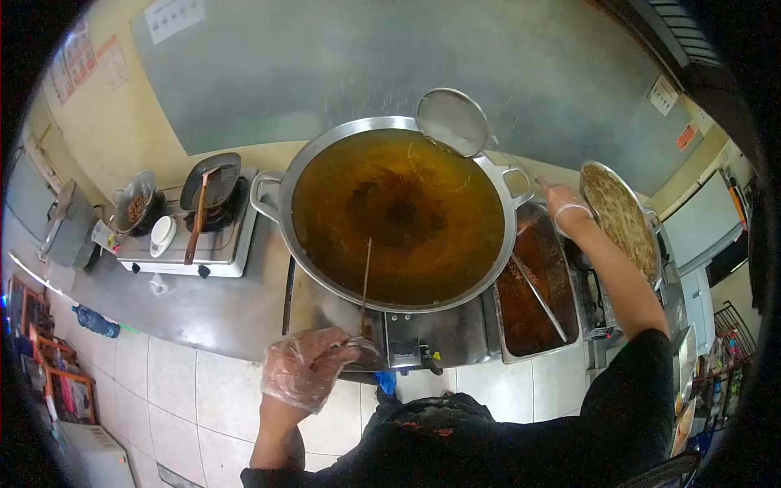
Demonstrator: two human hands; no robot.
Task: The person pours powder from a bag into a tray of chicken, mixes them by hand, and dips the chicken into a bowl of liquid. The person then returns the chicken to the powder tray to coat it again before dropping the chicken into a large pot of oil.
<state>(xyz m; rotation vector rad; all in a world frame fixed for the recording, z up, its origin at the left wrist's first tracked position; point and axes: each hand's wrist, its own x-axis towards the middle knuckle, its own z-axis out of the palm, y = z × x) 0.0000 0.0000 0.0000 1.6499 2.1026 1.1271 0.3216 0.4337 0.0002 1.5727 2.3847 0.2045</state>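
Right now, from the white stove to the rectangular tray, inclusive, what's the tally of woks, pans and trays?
Woks: 2 (wide silver two-handled wok, small round grey wok)
Pans: 1 (dark squarish pan)
Trays: 1 (rectangular metal tray)
Total: 4

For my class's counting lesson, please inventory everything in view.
Pan: one, silver, centre, with brown liquid
Strainer: one, silver, over pan's rim
Tray: one, silver, beside pan
Handle: one, silver, in tray
Bowl: one, silver, far right
Stove: one, white, left
Skillet: one, black, on stove
Wok: one, grey, on stove
Dish: one, white, on stove
Spatula: one, brown, across skillet
Pot: one, grey, far left
Edge items: several, mixed, unclear
Shirt: one, black, bottom
Left hand: one, clear-gloved, bottom, holding rod
Right hand: one, clear-gloved, right, holding strainer
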